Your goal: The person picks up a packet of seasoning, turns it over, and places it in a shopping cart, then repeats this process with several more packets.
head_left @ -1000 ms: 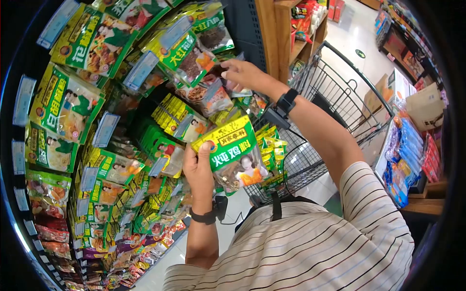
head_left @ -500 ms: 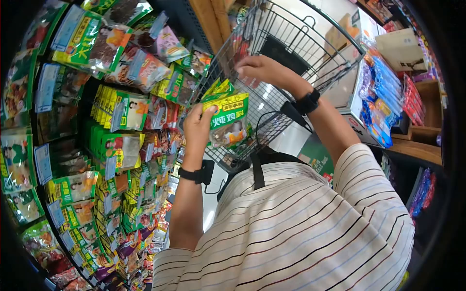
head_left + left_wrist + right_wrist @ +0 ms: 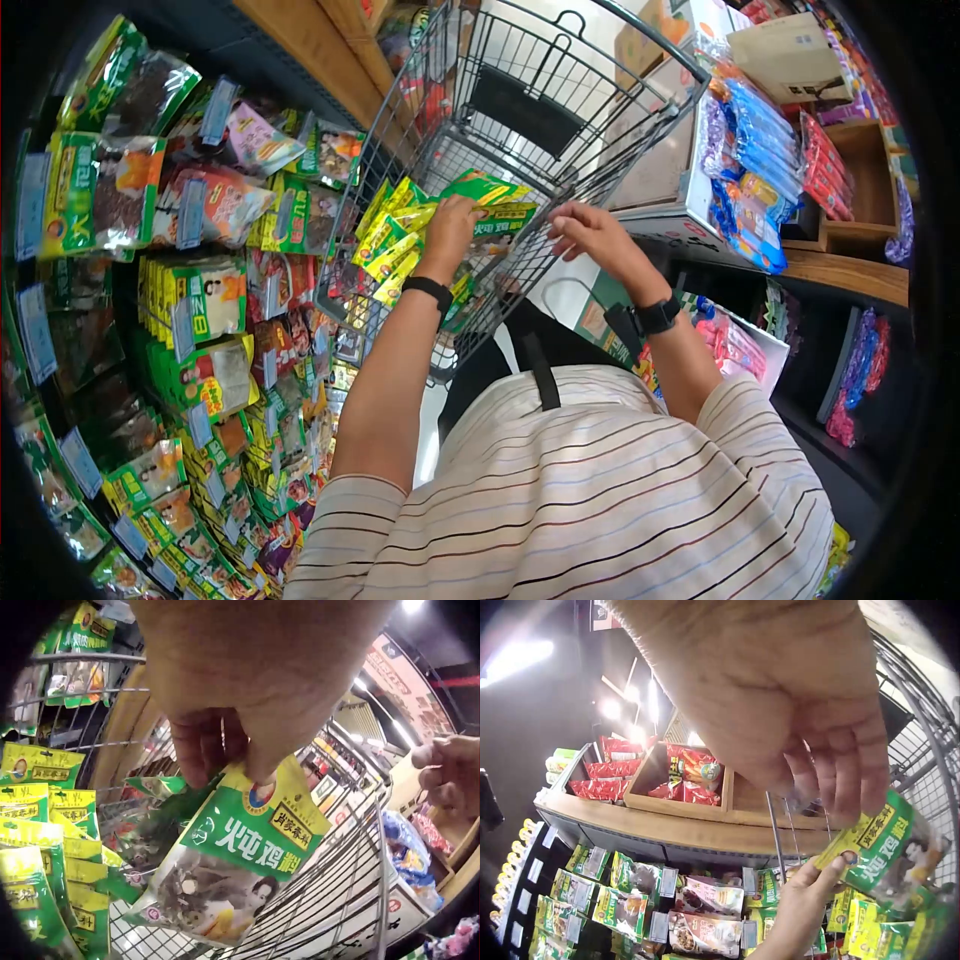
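My left hand (image 3: 452, 235) pinches the top edge of a yellow-and-green seasoning packet (image 3: 232, 862) with a clear window showing the dried contents. The packet hangs upright inside the wire shopping cart (image 3: 525, 110), as the left wrist view shows. Beside it in the cart lie several more yellow-and-green packets (image 3: 37, 862). My right hand (image 3: 597, 240) holds nothing, its fingers loosely bent, near the cart's right side. In the right wrist view that hand (image 3: 832, 757) overlaps the top of the held packet.
A rack of hanging seasoning packets (image 3: 105, 190) with price tags runs along the left. To the right of the cart stands a white bin with blue packages (image 3: 760, 120) and a wooden crate (image 3: 865, 185). Red bags (image 3: 686, 791) sit in wooden boxes in the right wrist view.
My left hand has carried the packet away from the rack and down into the cart. The right hand has come away from the rack and drawn back toward my body.
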`<state>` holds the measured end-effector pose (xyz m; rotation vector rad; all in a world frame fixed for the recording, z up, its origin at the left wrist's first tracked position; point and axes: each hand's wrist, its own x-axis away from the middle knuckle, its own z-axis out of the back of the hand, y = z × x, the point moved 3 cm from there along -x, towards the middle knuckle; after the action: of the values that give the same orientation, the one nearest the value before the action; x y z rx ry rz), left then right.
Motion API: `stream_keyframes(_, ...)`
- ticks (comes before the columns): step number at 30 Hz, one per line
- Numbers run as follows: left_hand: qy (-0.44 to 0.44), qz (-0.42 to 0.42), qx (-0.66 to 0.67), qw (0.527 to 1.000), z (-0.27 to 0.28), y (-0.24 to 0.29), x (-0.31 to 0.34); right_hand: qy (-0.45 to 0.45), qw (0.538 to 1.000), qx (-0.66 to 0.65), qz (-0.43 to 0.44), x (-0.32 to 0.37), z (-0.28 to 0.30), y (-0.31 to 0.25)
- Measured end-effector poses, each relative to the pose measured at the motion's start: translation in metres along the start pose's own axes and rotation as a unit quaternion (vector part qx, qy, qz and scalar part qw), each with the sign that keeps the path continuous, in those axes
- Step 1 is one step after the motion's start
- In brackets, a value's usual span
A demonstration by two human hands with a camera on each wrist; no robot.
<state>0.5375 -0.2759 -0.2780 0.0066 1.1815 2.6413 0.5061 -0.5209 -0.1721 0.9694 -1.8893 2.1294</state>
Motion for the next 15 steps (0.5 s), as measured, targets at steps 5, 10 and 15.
stream_keyframes(5, -0.067, 0.022, -0.03, 0.997, -0.06, -0.032, 0.003, 0.02, 1.0, -0.011, -0.022, 0.006, 0.001, 0.023)
stream_keyframes(10, -0.29, 0.107, -0.07, 0.949, -0.092, -0.058, 0.044, -0.006, 0.999, 0.003, -0.042, 0.001, -0.003, 0.031)
stream_keyframes(15, -0.12, 0.115, 0.085, 0.982, -0.023, -0.044, 0.043, -0.047, 0.997, 0.067, 0.017, -0.023, -0.016, 0.027)
